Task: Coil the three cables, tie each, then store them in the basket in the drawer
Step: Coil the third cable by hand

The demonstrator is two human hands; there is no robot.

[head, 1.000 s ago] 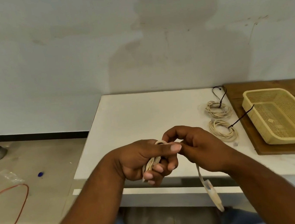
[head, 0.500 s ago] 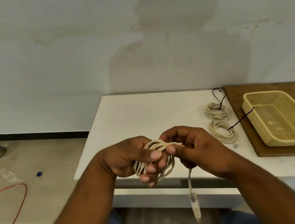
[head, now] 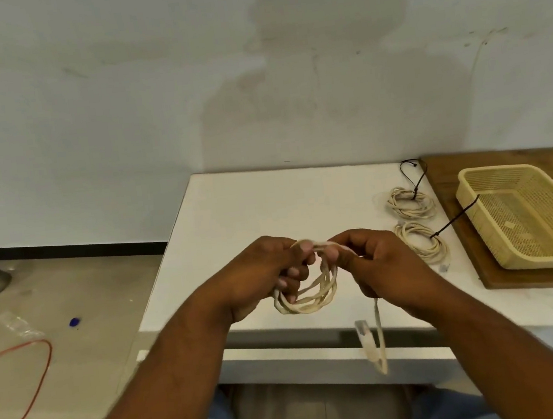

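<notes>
Between left hand (head: 265,272) and right hand (head: 381,263) hangs the third cable (head: 305,306): left grips the loops together, right pinches the strand, probably to wind on the dangling tail (head: 380,328). Two tied coils (head: 434,248) lie further right, by the basket (head: 498,168).

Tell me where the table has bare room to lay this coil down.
Widest bare patch: the table from its left edge across to the far coil and near coil, back to the wall. A bare strip lies at the front edge, this side of the near coil and wooden board. Crowded: the right side, where both coils and the basket sit close.
</notes>
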